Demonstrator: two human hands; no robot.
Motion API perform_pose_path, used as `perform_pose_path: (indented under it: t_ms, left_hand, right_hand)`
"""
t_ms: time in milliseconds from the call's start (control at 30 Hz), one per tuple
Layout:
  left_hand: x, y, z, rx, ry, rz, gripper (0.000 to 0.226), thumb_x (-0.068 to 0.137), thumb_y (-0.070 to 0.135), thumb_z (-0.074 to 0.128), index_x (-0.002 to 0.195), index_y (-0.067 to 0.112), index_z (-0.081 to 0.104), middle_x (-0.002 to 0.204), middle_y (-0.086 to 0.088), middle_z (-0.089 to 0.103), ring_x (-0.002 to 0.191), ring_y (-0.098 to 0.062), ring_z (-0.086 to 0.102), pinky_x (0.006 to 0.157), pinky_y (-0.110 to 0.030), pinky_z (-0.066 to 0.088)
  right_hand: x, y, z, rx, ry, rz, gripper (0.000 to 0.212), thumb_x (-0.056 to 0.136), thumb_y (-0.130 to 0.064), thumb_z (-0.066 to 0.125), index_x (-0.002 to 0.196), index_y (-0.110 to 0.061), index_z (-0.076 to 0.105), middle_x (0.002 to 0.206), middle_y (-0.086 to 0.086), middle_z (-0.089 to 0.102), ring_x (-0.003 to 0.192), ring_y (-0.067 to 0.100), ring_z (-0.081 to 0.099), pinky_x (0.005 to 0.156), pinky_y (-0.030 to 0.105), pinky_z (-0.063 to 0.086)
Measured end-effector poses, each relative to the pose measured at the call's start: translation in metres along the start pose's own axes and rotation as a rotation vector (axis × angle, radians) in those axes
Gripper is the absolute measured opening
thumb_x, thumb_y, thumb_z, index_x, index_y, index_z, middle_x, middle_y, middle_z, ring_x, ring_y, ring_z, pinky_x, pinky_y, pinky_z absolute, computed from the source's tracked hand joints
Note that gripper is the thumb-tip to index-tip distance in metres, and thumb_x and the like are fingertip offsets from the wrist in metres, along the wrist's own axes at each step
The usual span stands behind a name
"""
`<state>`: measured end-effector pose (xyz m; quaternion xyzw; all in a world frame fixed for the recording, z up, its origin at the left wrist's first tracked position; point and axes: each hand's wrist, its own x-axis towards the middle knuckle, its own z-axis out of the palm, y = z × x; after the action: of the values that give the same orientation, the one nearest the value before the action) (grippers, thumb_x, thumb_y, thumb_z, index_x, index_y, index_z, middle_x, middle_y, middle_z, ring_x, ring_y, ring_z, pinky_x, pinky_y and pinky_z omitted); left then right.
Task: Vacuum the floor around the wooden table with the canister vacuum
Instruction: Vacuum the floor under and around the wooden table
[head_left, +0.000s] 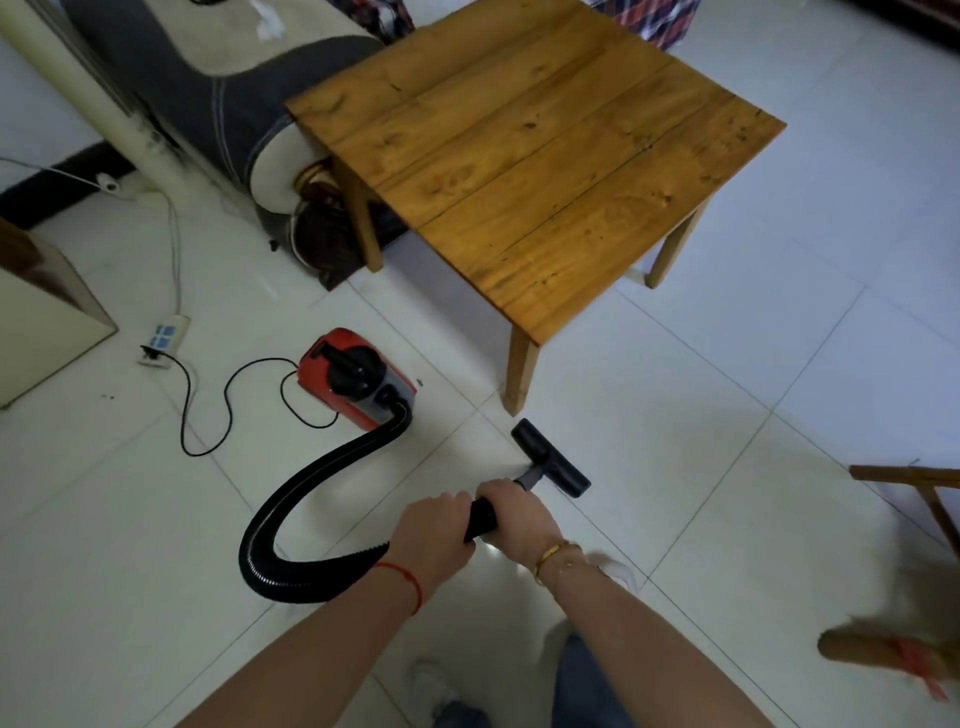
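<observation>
A wooden table (524, 156) stands on the white tiled floor (701, 415). The red and black canister vacuum (356, 376) sits on the tiles left of the table's near leg (519, 371). Its black ribbed hose (306, 499) loops down and round to the black wand handle (482, 518). My left hand (431, 535) grips the rear of the handle and my right hand (519, 519) grips it just ahead. The black floor nozzle (551, 458) lies on the tiles just below that near leg.
The vacuum's black cord (208, 410) snakes left to a white power strip (165, 340). A dark and beige sofa (228, 98) stands behind the table, a beige cabinet (47, 317) at far left. A wooden chair frame (919, 488) and a brown broom (883, 654) sit at right.
</observation>
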<state>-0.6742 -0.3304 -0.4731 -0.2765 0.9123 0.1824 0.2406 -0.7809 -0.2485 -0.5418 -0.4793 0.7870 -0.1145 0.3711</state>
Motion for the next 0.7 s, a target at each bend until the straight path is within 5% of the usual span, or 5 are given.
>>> perform_pose_path:
  t_ms: [133, 400, 700]
  left_hand:
    - [-0.028, -0.038, 0.005, -0.027, 0.01, -0.061, 0.012, 0.09, 0.024, 0.049, 0.099, 0.018, 0.047, 0.071, 0.007, 0.039, 0.067, -0.014, 0.046, 0.057, -0.022, 0.032]
    - [-0.059, -0.106, -0.005, -0.008, 0.05, -0.138, 0.022, 0.091, 0.028, 0.051, 0.11, 0.017, 0.049, 0.101, 0.0, 0.061, 0.088, -0.019, 0.062, 0.065, -0.023, 0.036]
    - [-0.057, -0.147, -0.009, 0.0, 0.105, -0.168, 0.022, 0.091, 0.027, 0.05, 0.111, 0.016, 0.049, 0.099, -0.001, 0.061, 0.086, -0.019, 0.061, 0.064, -0.025, 0.035]
  right_hand:
    - [0.007, -0.043, 0.02, -0.001, -0.027, -0.043, 0.013, 0.078, -0.009, 0.063, 0.089, -0.011, 0.056, 0.098, 0.009, 0.062, 0.091, 0.026, 0.059, 0.073, 0.034, 0.048]
    - [0.033, -0.117, 0.047, 0.01, 0.016, -0.088, 0.006, 0.082, -0.009, 0.059, 0.088, -0.011, 0.058, 0.097, 0.008, 0.062, 0.087, 0.024, 0.061, 0.076, 0.034, 0.051]
    - [0.063, -0.146, 0.058, 0.014, 0.076, -0.155, 0.011, 0.082, -0.008, 0.059, 0.091, -0.013, 0.059, 0.099, 0.004, 0.061, 0.089, 0.021, 0.058, 0.074, 0.025, 0.045]
